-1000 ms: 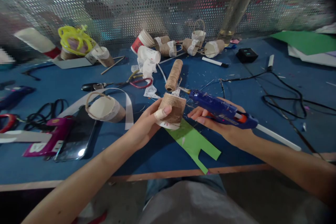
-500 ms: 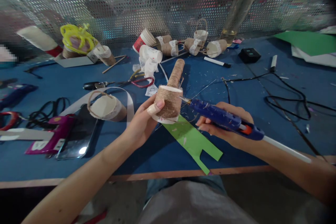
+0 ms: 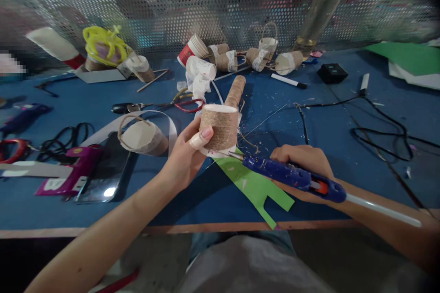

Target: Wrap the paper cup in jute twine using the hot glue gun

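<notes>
My left hand (image 3: 189, 153) is closed round a small paper cup (image 3: 222, 128) wrapped in brown twine, its thumb pressed on the near side. A white band of bare cup shows at the lower edge. In my right hand (image 3: 305, 167) is a blue glue gun (image 3: 275, 169), a white glue stick (image 3: 381, 210) poking out of its back. The metal nozzle (image 3: 236, 155) is at the cup's bare lower band; whether it touches cannot be told. Behind the cup a twine spool (image 3: 236, 91) lies tilted. A green paper strip (image 3: 254, 183) lies beneath.
To the left are a lace-trimmed cup basket (image 3: 146, 137), a phone (image 3: 105, 174), a purple glue gun (image 3: 74, 174) and scissors (image 3: 189, 105). Several twine-wrapped cups (image 3: 225, 61) lie along the perforated screen (image 3: 154, 9). A bottle (image 3: 319, 13), a marker (image 3: 288, 81) and a black cable (image 3: 378, 137) are at right.
The glue gun's nozzle has moved from the cup's upper rim down to its lower band. The cup is turned slightly more upright in my left hand.
</notes>
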`<act>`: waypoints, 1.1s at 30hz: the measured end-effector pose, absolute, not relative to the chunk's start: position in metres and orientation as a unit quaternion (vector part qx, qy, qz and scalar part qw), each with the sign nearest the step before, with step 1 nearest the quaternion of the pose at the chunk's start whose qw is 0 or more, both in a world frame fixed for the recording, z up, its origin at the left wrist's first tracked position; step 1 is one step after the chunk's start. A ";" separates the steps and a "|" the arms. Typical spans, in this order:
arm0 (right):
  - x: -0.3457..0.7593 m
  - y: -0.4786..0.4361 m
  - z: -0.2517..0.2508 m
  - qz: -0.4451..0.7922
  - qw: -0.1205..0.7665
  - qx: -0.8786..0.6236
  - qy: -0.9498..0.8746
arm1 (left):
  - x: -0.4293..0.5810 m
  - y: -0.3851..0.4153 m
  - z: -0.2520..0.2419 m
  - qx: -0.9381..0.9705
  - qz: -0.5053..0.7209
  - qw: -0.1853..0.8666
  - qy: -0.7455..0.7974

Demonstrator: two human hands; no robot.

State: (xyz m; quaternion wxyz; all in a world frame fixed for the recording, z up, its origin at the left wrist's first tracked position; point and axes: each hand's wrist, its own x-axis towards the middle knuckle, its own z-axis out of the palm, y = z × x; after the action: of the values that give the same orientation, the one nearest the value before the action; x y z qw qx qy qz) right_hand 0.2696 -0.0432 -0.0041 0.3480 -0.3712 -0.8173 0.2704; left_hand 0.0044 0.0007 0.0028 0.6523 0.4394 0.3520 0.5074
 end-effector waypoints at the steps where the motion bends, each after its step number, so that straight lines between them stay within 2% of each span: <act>1: 0.270 -0.043 -0.005 0.262 0.348 -0.377 -0.818 | 0.005 0.000 0.003 0.444 0.508 0.648 0.354; 10: 0.266 -0.043 -0.014 0.163 0.340 -0.399 -0.836 | 0.007 0.000 0.000 0.494 0.517 0.589 0.375; 14: 0.265 -0.045 -0.007 0.167 0.287 -0.418 -0.845 | 0.008 -0.001 0.000 0.507 0.521 0.563 0.393; 18: 0.263 -0.046 0.001 0.163 0.272 -0.424 -0.848 | 0.009 -0.002 0.000 0.517 0.532 0.540 0.398; 27: 0.264 -0.047 0.003 0.139 0.260 -0.436 -0.850 | 0.008 0.000 0.003 0.506 0.529 0.554 0.397; 33: 0.265 -0.045 -0.003 0.108 0.287 -0.441 -0.843 | 0.006 0.001 0.002 0.509 0.534 0.545 0.398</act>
State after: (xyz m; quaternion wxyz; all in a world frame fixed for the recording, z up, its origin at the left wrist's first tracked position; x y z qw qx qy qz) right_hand 0.2654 -0.0446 -0.0033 0.2874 -0.4411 -0.8433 0.1081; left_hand 0.0063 0.0006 0.0025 0.5450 0.5087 0.3985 0.5343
